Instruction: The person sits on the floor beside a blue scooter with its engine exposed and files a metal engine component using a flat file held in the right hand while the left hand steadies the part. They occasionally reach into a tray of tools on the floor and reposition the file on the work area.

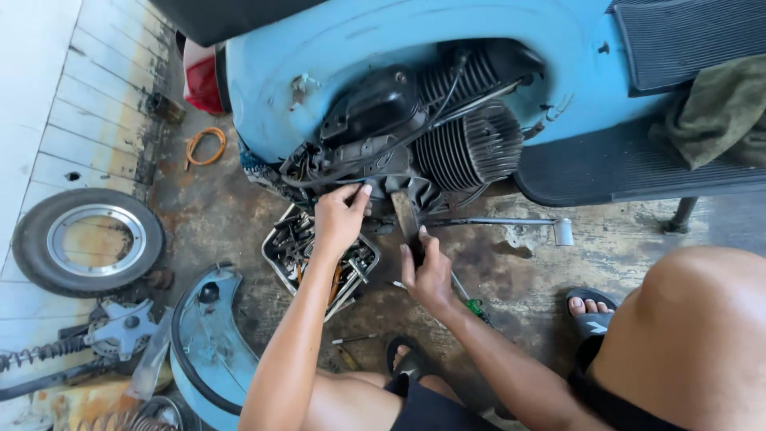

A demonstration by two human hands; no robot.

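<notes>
Stained, rust-marked concrete floor, white plank wall on the left, blue scooter lying with its engine bared. Left hand up at the lower edge of the engine, fingers curled and pinching something small there, too tiny to name. Right hand just beside it, lower, fingers closed loosely round a dark handle; what kind of tool, hard to tell. Engine: heavy, rigid metal, ribbed fins likely sharp-edged and greasy, so slippery going; best gripped at the solid casing, not the thin cables draped across it. Under the left forearm, a metal tray of tools on the floor. A kick lever jutting right. Further out, a spare wheel, an orange cord, a loose blue side panel. Green rag on the footboard. Scooter front cut off by the frame; contact point between fingers and engine shadowed.
</notes>
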